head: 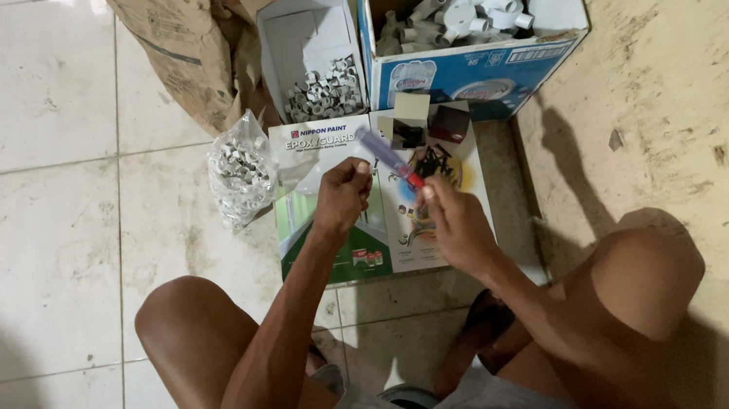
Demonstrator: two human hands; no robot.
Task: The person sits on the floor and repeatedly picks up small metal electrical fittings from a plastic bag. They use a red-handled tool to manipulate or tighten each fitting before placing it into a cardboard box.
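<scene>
1. Head view looks down on a person sitting on the tiled floor (pixel 45 238), knees spread, both hands raised over a flat printed carton (pixel 329 230) lying between the legs.
2. The left hand (pixel 341 195) is curled shut on something small; what it grips I cannot tell. The right hand (pixel 458 223) is closed on a screwdriver with a blue and red handle (pixel 388 157), slanting up to the far left.
3. Risk, as I judge it: the two hands are nearly touching, so a slip of the tool could jab the left fingers, and a dropped part could roll under the legs.
4. Far side is crowded: a small white box of fittings (pixel 310 56), a larger box of white pipe fittings (pixel 472 19), a clear bag of clips (pixel 242 168), a brown sack (pixel 174 39).
5. Open room lies left and right over bare floor; the knees hem in the near side.
</scene>
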